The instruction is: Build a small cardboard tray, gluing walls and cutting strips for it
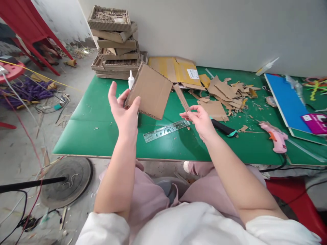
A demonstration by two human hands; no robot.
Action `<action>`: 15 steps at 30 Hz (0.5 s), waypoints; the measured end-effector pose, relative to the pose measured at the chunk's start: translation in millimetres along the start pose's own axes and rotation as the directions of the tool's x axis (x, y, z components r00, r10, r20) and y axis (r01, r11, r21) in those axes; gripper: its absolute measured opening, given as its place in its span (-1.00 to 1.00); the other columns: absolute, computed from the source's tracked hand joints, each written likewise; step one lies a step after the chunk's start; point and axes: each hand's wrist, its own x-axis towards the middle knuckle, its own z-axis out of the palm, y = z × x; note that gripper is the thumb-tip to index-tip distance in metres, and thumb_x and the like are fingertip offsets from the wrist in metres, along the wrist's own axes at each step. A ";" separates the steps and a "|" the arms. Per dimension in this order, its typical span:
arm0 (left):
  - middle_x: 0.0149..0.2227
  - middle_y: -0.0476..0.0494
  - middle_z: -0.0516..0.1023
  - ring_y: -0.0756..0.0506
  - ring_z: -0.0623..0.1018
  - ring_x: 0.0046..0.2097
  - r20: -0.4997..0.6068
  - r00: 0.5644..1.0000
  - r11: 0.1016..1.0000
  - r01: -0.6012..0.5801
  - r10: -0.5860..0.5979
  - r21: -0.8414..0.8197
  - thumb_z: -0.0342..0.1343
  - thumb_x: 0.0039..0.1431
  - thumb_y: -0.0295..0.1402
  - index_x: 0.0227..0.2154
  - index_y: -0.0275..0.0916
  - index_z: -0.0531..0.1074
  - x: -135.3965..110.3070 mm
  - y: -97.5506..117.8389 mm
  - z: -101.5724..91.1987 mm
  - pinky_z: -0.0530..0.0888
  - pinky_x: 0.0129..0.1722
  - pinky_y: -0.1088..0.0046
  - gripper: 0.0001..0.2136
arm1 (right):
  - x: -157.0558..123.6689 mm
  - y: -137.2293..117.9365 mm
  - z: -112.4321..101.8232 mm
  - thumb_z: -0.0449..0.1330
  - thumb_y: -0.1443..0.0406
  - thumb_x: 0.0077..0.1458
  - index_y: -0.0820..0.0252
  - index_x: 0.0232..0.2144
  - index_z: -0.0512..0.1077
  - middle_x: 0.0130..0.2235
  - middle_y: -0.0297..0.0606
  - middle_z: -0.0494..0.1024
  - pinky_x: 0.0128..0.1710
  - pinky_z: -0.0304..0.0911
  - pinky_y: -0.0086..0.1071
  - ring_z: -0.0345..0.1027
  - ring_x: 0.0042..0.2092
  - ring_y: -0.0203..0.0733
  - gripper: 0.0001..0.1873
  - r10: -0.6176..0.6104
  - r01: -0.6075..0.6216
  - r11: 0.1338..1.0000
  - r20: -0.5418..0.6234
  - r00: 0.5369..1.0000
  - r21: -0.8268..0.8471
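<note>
My left hand grips a square piece of cardboard by its left edge, thumb on the front face, and holds it tilted above the table. Between the thumb and fingers of my right hand is a narrow cardboard strip, its upper end close to the square's right corner. I cannot tell whether the two touch. Below them on the green table lies a clear ruler. A black-handled cutter lies just beyond my right hand, partly hidden by it. Behind the square stands a white glue bottle.
A stack of cardboard trays rises at the back left. Cardboard scraps cover the back right of the green table. A pink glue gun and a blue board lie at the right. A round stand base is on the floor.
</note>
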 end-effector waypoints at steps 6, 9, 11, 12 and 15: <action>0.21 -0.11 0.22 -0.16 0.32 0.21 -0.122 0.985 0.992 -0.122 0.126 0.035 0.20 0.05 -0.23 0.19 0.07 0.03 2.4 8.3 -30.1 0.45 -0.01 0.41 -0.34 | -6.8 -12.7 2.9 0.01 0.27 0.08 0.09 -0.18 0.20 -0.36 -0.34 0.50 -0.36 0.26 -0.32 0.38 -0.43 -0.23 -0.79 0.062 0.086 0.832 0.246 0.967 -0.548; 0.21 -0.09 0.23 -0.13 0.33 0.21 -0.161 0.977 0.988 -0.126 0.139 0.087 0.20 0.05 -0.25 0.17 0.06 0.07 -0.9 9.3 -39.6 0.46 -0.04 0.44 -0.37 | -7.2 -22.1 15.3 0.15 0.21 0.04 0.09 -0.15 0.36 -0.34 -0.28 0.53 -0.35 0.21 -0.32 0.40 -0.33 -0.15 -0.72 0.138 0.290 0.646 0.482 0.865 -0.706; 0.14 -0.12 0.32 -0.12 0.35 0.19 -0.187 0.973 0.985 -0.115 0.138 0.124 0.20 0.05 -0.24 0.17 0.01 0.08 -3.9 10.1 -44.8 0.46 -0.05 0.45 -0.37 | -4.7 -25.4 22.9 0.23 0.25 -0.01 0.12 -0.21 0.43 -0.29 -0.21 0.54 -0.27 0.20 -0.31 0.41 -0.22 -0.07 -0.74 0.167 0.393 0.557 0.562 0.810 -0.732; 0.11 -0.13 0.35 -0.12 0.36 0.18 -0.194 0.971 0.985 -0.118 0.141 0.130 0.20 0.05 -0.23 0.17 -0.02 0.08 -5.6 10.9 -47.1 0.46 -0.06 0.44 -0.37 | -2.4 -26.4 26.0 0.26 0.29 -0.05 0.14 -0.25 0.45 -0.27 -0.18 0.54 -0.25 0.19 -0.30 0.40 -0.18 -0.04 -0.76 0.162 0.406 0.543 0.566 0.808 -0.735; 0.05 -0.13 0.37 -0.13 0.38 0.15 -0.198 0.963 0.980 -0.167 0.185 0.104 0.20 0.05 -0.18 0.14 -0.07 0.14 -11.5 16.3 -53.6 0.46 -0.09 0.41 -0.41 | 10.0 -29.9 29.8 0.33 0.33 -0.14 0.16 -0.39 0.47 -0.30 -0.17 0.54 -0.32 0.17 -0.31 0.39 -0.22 -0.04 -0.82 0.172 0.433 0.493 0.572 0.802 -0.755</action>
